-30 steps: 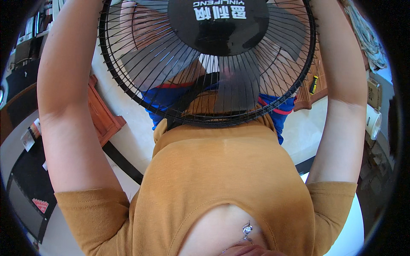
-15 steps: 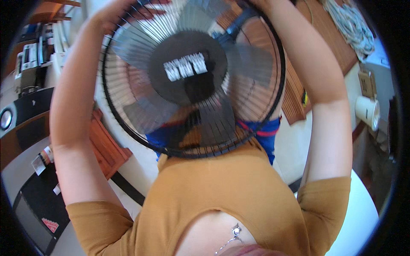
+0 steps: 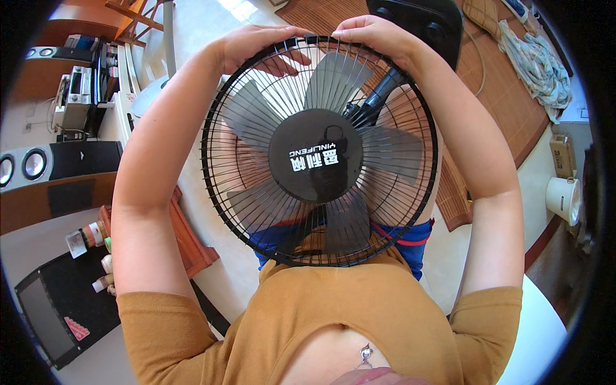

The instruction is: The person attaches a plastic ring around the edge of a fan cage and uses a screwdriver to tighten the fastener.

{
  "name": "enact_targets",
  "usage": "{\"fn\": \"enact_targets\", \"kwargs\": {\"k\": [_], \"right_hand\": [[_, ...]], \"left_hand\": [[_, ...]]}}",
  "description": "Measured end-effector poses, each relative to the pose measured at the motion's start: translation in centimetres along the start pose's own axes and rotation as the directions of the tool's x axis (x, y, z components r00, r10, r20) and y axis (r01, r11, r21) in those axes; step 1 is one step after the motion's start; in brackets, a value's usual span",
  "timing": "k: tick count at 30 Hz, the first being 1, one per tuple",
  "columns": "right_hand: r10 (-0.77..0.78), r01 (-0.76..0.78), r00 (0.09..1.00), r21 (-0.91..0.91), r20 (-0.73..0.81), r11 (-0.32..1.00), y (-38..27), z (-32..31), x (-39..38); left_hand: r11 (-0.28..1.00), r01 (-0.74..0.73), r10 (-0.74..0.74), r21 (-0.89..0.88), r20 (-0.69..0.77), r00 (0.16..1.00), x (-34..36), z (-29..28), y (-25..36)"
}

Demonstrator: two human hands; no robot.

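A black fan [image 3: 314, 160] with a round wire guard and grey blades lies against my lap and belly, its hub face up. My left hand [image 3: 263, 51] grips the top left of the guard's rim, thumb side over the edge and fingers seen behind the wires. My right hand [image 3: 375, 42] holds the top of the rim, thumb and fingertips near a small black piece [image 3: 317, 40] there. A dark neck or pole [image 3: 385, 90] shows behind the guard at upper right.
A black base or board [image 3: 430, 29] lies beyond my right hand on a bamboo mat [image 3: 500, 102], near crumpled pale cloth [image 3: 536, 77]. Speakers [image 3: 58, 160] and equipment stand at left above wooden furniture [image 3: 192, 250]. A white bucket [image 3: 561, 199] stands at right.
The fan's hub has moved down in the picture and appears smaller. Both hands, earlier out of view or cut off at the top edge, now show fully on the guard's rim.
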State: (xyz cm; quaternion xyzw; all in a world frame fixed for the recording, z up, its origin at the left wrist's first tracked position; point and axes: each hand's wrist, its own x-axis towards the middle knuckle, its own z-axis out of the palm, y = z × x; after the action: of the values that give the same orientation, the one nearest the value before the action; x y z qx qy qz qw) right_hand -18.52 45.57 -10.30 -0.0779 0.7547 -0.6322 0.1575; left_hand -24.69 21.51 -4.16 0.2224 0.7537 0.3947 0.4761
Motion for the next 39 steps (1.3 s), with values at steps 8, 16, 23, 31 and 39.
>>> {"fn": "enact_targets", "kwargs": {"k": [8,16,23,31,39], "right_hand": [[0.023,-0.024,0.999,0.045,0.022,0.999,-0.2,-0.8,0.3],[-0.013,-0.04,0.985,-0.307,-0.17,0.951,-0.7,-1.9,-1.8],[0.062,-0.107,0.966,-0.168,-0.251,0.98,2.4,-1.6,-20.2],[0.211,-0.113,0.956,0.408,-0.202,0.906,4.1,5.8,-27.4],[0.257,-0.094,0.938,0.542,-0.233,0.835,4.6,7.5,-28.4]], "left_hand": [[0.992,0.129,-0.129,-0.007,0.012,0.992,1.6,0.9,2.2],[0.981,0.182,-0.187,-0.064,-0.073,0.98,2.1,0.7,1.1],[0.969,0.234,-0.242,-0.075,-0.136,0.961,2.1,1.0,1.3],[0.967,0.223,-0.236,-0.12,-0.111,0.965,2.5,0.5,1.1],[0.969,0.247,-0.244,-0.021,-0.246,0.938,2.5,1.2,1.3]]}}
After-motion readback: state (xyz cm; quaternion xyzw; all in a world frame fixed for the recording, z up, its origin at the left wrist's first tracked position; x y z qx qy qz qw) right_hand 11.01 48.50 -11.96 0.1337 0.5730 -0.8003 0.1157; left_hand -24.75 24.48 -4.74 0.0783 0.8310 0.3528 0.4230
